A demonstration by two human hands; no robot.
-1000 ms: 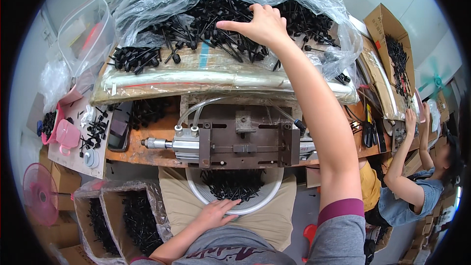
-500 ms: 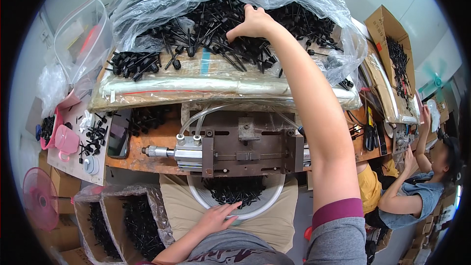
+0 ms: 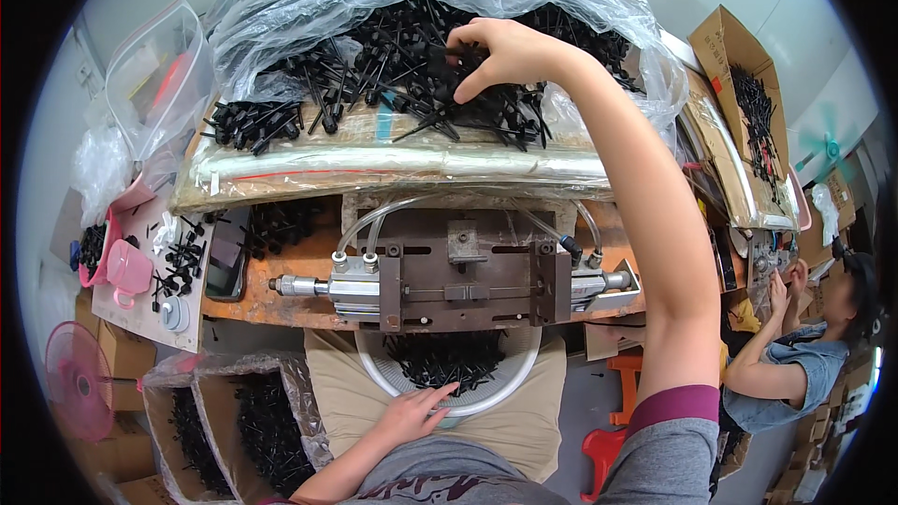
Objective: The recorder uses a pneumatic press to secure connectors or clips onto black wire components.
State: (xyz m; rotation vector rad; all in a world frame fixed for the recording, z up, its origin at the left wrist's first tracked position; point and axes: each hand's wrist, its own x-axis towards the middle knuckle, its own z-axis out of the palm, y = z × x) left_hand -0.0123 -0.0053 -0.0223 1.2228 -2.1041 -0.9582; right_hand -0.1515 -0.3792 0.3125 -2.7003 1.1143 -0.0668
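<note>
Markings, 2 entries, wording not legible: grey T-shirt [image 3: 426, 461], front — dk. script lettering [image 3: 444, 485], at lower edge of view; open cardbd. box [image 3: 739, 37], upper R — sm. printed chars. [image 3: 721, 40], too tiny to read, plus red mark [image 3: 717, 84] nearby.

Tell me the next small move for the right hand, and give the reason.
Probably draw the right hand's thumb and fingers closer together around the black parts: they stand apart at the pile, with black parts showing between them, and a firm hold cannot be made out. The left hand is down at the white basket, away from the pile.
</note>
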